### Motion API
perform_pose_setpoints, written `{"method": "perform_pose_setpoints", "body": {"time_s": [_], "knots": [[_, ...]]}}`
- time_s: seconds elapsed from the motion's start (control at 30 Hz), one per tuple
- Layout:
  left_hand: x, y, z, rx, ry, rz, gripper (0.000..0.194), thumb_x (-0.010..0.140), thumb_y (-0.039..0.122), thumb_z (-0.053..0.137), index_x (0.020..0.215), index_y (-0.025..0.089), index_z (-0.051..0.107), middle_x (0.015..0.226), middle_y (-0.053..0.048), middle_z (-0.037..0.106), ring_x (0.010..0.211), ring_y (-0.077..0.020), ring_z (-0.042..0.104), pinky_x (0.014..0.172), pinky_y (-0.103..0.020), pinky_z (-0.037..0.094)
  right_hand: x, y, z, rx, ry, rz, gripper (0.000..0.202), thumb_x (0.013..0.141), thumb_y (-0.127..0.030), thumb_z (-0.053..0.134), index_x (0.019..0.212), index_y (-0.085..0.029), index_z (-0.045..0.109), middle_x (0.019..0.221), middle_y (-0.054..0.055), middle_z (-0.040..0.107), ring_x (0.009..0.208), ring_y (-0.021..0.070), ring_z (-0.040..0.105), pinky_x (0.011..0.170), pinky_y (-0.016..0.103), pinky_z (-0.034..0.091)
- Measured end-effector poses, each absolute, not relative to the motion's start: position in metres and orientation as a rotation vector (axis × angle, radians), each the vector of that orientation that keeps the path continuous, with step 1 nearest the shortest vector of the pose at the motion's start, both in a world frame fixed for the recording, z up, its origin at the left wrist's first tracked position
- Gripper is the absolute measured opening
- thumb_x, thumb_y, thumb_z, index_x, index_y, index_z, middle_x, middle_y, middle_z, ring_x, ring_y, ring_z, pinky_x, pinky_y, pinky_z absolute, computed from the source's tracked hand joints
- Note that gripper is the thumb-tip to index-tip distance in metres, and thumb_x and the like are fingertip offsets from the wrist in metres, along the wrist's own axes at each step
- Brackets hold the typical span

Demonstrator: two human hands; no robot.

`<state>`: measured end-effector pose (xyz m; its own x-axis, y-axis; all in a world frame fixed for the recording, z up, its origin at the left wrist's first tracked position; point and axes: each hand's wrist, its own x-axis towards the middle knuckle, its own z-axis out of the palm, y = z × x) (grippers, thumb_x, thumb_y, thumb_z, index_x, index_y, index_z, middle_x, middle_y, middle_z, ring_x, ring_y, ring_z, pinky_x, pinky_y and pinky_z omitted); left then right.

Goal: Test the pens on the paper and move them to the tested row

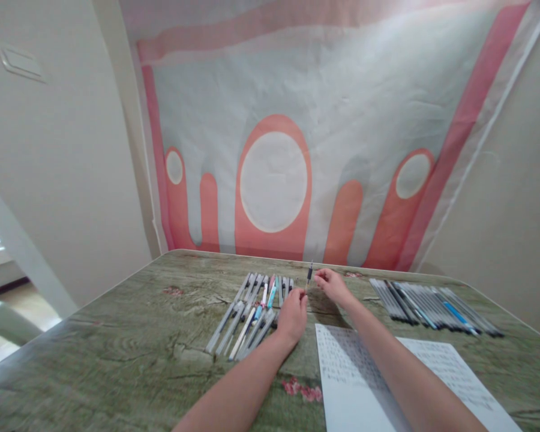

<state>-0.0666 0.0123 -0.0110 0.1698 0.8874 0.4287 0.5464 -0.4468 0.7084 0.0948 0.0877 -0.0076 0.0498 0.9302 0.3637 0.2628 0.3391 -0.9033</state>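
Upright above the table stands a slim pen (309, 275) with a dark grip section and its thin tip pointing up. My left hand (293, 315) pinches its lower end. Just right of the dark grip is my right hand (333, 286), its thumb and fingers drawn together; whether something small is between them cannot be made out. Beside my left hand lie two rows of pen parts (227, 327), mostly clear grey barrels, with several white, pink and blue ones among them. My left wrist partly covers the nearest ones.
Several more grey pens (425, 307), some black or blue, lie side by side at the right. Sheets of handwritten paper (342, 390) lie under my right forearm. The wood-patterned table (130, 348) meets a wall hanging (274, 90) at its back edge.
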Motion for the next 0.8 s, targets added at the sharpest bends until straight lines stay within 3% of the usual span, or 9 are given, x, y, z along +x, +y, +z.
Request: {"method": "perform_pose_setpoints", "body": {"time_s": [0.1,0.4,0.8], "knots": [[-0.065,0.011,-0.011,2.09,1.352,1.153,0.021,0.084,0.025,0.034,0.095,0.017,0.05,0.095,-0.007,0.056,0.088,-0.0161,0.05,0.08,-0.03,0.039,0.102,0.087,0.008,-1.021,-1.257,0.948,0.029,0.064,-0.037,0.062,0.085,-0.017,0.064,0.065,0.0,0.063,0.057,0.0114,0.054,0.056,0.025,0.044],[-0.065,0.009,-0.009,2.125,1.362,1.093,0.021,0.084,0.025,0.036,0.096,0.018,0.052,0.096,-0.006,0.057,0.088,-0.0161,0.051,0.079,-0.03,0.039,0.102,0.073,0.036,-0.844,-1.045,1.199,0.033,0.061,-0.039,0.068,0.086,-0.019,0.065,0.093,0.006,0.065,0.076,0.0135,0.059,0.06,0.024,0.048],[-0.065,0.009,-0.01,2.104,1.348,1.102,0.024,0.085,0.026,0.035,0.098,0.018,0.052,0.097,-0.007,0.056,0.09,-0.0168,0.051,0.081,-0.031,0.039,0.095,0.072,0.031,-0.903,-1.116,1.188,0.031,0.061,-0.041,0.067,0.084,-0.02,0.067,0.093,0.004,0.065,0.077,0.0124,0.058,0.058,0.02,0.044]]}}
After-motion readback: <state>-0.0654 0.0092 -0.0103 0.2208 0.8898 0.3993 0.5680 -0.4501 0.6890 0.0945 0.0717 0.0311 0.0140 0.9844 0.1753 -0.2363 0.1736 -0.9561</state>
